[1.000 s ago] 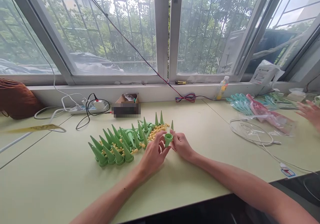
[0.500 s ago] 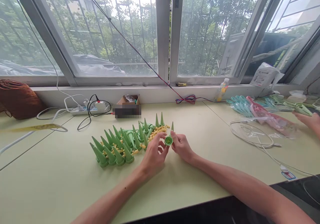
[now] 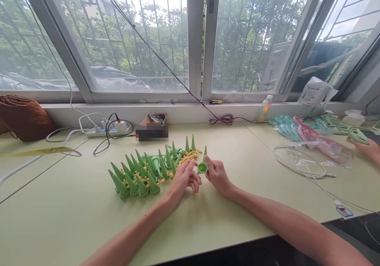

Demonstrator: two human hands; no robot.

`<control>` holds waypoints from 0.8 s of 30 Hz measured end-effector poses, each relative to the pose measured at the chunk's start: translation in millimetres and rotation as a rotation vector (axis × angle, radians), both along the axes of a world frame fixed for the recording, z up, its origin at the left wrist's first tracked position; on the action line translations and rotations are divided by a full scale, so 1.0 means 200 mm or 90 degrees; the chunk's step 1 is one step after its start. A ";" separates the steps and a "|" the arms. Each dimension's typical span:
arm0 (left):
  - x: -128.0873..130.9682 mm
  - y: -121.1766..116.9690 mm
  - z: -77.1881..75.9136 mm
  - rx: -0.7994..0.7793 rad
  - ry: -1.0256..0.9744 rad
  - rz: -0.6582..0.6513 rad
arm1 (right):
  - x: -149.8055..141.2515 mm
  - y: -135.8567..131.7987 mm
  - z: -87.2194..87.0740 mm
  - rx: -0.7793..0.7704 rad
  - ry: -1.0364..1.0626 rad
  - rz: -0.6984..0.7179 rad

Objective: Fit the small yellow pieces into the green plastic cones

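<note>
My right hand (image 3: 219, 175) grips a green plastic cone (image 3: 202, 168), its round hollow end turned toward me. A pointed green tip (image 3: 205, 151) rises just above that hand; I cannot tell whether it belongs to the held cone. My left hand (image 3: 187, 177) is at the cone's left side, its fingers loosely bent and apart, the index fingertip close to the rim. Whether it touches the rim is unclear. To the left stand several green cones (image 3: 133, 185) in rows, points up, with small yellow plastic pieces (image 3: 190, 155) scattered among and behind them.
An open cardboard box (image 3: 152, 120) and a power strip (image 3: 109, 129) stand by the window sill. At right lie teal clips (image 3: 285, 127), a pink bagged item (image 3: 317, 139) and a coiled white cable (image 3: 299, 161). Another person's hand (image 3: 366, 147) holds a green clip. A bottle (image 3: 265, 108) stands behind.
My left hand's fingers have come away from the cone's lower rim and dropped into a looser bend. My right hand keeps hold of the cone. The view has shifted slightly.
</note>
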State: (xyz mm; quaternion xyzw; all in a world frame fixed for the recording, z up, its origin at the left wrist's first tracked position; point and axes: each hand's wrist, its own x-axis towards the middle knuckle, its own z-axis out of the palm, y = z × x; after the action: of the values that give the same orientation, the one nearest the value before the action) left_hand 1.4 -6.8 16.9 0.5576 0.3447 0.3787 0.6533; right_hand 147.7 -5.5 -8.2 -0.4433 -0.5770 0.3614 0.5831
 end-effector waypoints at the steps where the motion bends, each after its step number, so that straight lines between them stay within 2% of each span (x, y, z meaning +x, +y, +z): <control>1: 0.00 0.00 -0.01 -0.018 -0.004 -0.015 | 0.00 0.00 0.00 0.007 -0.013 -0.001; 7: 0.01 0.02 -0.05 -0.040 -0.049 -0.043 | 0.00 0.01 -0.03 0.028 -0.068 0.002; 11: 0.00 0.01 -0.03 0.004 -0.036 -0.026 | 0.00 0.01 -0.03 0.030 -0.062 0.012; 16: -0.02 -0.03 0.00 0.184 0.037 0.018 | 0.00 0.00 -0.02 0.023 -0.050 0.023; 21: -0.02 -0.04 -0.04 0.405 0.149 0.077 | 0.01 0.00 -0.01 0.016 -0.061 0.006; 24: -0.02 -0.04 -0.06 0.476 0.185 0.080 | 0.01 0.01 -0.01 0.014 -0.063 0.007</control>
State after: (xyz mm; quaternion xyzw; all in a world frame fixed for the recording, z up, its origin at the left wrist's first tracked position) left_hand -3.5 -13.9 5.0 0.7822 0.3055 0.4345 0.3257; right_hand 149.2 -4.4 -11.1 -0.4508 -0.6116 0.3357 0.5568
